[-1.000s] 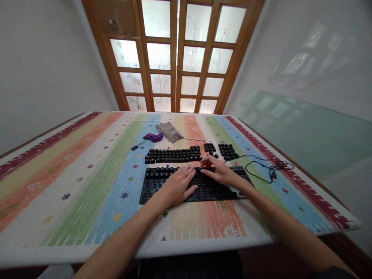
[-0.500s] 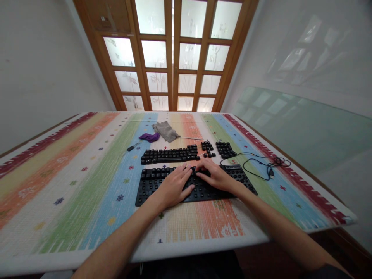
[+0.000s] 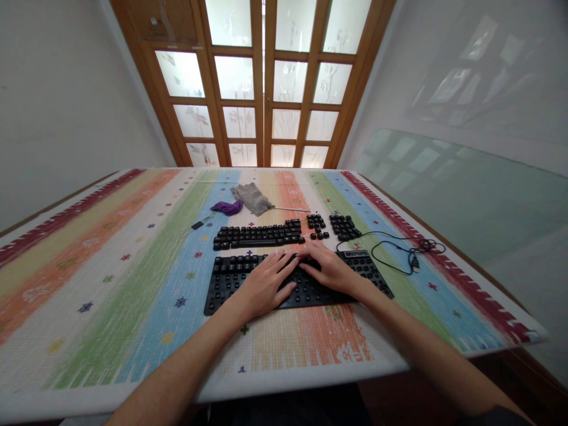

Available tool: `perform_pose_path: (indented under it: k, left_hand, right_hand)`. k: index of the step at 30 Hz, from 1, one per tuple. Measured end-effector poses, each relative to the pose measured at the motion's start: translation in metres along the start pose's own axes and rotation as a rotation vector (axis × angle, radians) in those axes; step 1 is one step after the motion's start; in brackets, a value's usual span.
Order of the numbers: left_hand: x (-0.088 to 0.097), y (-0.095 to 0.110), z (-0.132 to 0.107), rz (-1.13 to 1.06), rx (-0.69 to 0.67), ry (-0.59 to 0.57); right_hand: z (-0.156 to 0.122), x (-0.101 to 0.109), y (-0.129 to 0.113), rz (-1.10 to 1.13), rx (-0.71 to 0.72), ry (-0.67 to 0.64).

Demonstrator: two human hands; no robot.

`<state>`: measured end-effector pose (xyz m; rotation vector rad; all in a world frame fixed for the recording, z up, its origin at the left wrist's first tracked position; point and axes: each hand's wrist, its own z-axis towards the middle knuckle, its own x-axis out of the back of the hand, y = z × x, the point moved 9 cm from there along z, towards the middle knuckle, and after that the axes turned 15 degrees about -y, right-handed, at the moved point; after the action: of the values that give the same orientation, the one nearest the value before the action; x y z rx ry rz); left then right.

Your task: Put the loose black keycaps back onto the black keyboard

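A black keyboard base (image 3: 231, 284) with its keycaps off lies on the striped cloth in front of me. My left hand (image 3: 265, 284) rests flat on its middle, fingers stretched forward and slightly apart. My right hand (image 3: 328, 267) lies on the base just to the right, fingers curved down near its upper edge; what the fingertips hold, if anything, is too small to see. Beyond the base sit the removed keycaps (image 3: 257, 234) laid out in keyboard order, with two smaller keycap groups (image 3: 331, 226) to their right.
The keyboard's black cable (image 3: 399, 251) coils on the cloth at the right, near the table edge. A grey cloth (image 3: 252, 198), a purple cloth (image 3: 226, 207) and a small dark tool (image 3: 197, 225) lie farther back. Wooden glazed doors (image 3: 266, 89) stand beyond the table.
Both hands have stayed on the keyboard base, shifting only slightly. The view has drifted a little, so everything sits slightly lower-left than a second ago.
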<state>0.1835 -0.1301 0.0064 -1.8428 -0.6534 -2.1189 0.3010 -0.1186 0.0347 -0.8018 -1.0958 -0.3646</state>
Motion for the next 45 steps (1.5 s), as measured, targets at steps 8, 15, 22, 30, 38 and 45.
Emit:
perform_pose_path:
  k: [8,15,22,30,38,45]
  left_hand:
    - [-0.005,0.001,0.004,0.040,0.019,-0.026]
    - [-0.004,0.001,0.004,0.027,0.027,-0.041]
    - [-0.003,0.007,0.006,0.041,0.044,-0.059]
    - [-0.004,0.011,0.005,0.046,0.042,-0.066]
    - [-0.005,0.009,0.005,0.011,0.043,-0.080]
    - [-0.001,0.010,0.006,0.017,0.061,-0.075]
  right_hand:
    - [0.005,-0.004,-0.004,-0.197,-0.011,-0.047]
    - [0.016,-0.008,-0.009,-0.334,0.022,-0.131]
    - [0.016,-0.014,-0.004,-0.333,-0.018,-0.165]
    - [0.027,0.012,0.010,-0.138,-0.019,-0.169]
    - [0.082,0.027,0.069,-0.149,-0.190,-0.072]
    - [0.099,0.021,0.112,-0.267,-0.476,-0.061]
